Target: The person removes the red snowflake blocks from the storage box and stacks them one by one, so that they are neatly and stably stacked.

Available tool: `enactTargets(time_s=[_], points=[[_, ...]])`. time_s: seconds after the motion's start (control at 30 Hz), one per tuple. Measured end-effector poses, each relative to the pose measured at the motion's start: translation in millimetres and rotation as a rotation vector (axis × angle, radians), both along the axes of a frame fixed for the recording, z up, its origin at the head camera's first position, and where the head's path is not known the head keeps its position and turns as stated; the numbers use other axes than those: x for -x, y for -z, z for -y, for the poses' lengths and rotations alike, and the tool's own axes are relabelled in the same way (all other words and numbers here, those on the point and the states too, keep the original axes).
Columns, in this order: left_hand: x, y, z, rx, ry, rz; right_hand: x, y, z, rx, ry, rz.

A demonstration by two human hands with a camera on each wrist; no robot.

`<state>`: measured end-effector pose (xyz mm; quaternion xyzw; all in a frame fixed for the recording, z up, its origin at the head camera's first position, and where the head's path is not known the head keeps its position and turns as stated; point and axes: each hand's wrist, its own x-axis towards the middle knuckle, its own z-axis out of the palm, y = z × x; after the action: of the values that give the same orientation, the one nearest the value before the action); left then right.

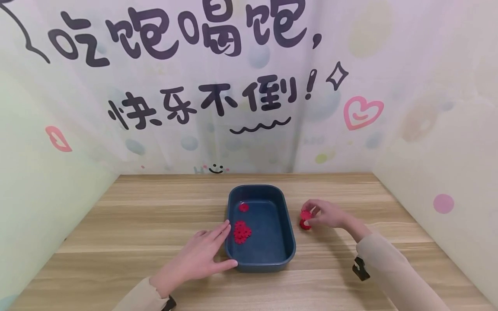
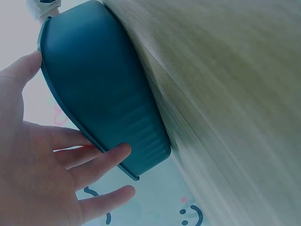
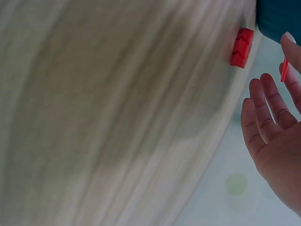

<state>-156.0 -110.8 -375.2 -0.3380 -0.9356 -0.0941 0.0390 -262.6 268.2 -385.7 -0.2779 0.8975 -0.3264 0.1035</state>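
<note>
Between the thumb and index finger of my right hand (image 1: pixel 326 212) is a thin red notched disc (image 1: pixel 306 214), seen edge-on in the right wrist view. Under it, a short stack of the same red discs (image 3: pixel 242 48) stands on the table just right of the blue tray (image 1: pixel 292 242). My left hand (image 1: pixel 202 255) rests against the tray's left side, thumb at the near corner and straight fingers along the rim; the left wrist view shows the fingers spread over the outer wall. Inside the tray, several red discs (image 1: pixel 241 233) lie clustered at the left, and a single disc (image 1: pixel 244 207) lies farther back.
The wood-grain table (image 1: pixel 163 207) runs back to a printed curtain (image 1: pixel 249 147) with dark lettering. Pale walls (image 1: pixel 435 164) close in the left and right sides. A dark band (image 1: pixel 361 268) is on the right wrist.
</note>
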Motion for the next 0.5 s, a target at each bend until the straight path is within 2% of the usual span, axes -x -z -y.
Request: enactTargets(time_s=[0.27, 0.5], points=[[0.1, -0.4, -0.3, -0.001, -0.007, 0.011, -3.0, 10.4, -5, 0.039, -0.055, 0.002], [0.3, -0.1, -0.2, -0.002, -0.009, 0.024, -2.4, 18.5, -5, 0.043, -0.038, 0.005]])
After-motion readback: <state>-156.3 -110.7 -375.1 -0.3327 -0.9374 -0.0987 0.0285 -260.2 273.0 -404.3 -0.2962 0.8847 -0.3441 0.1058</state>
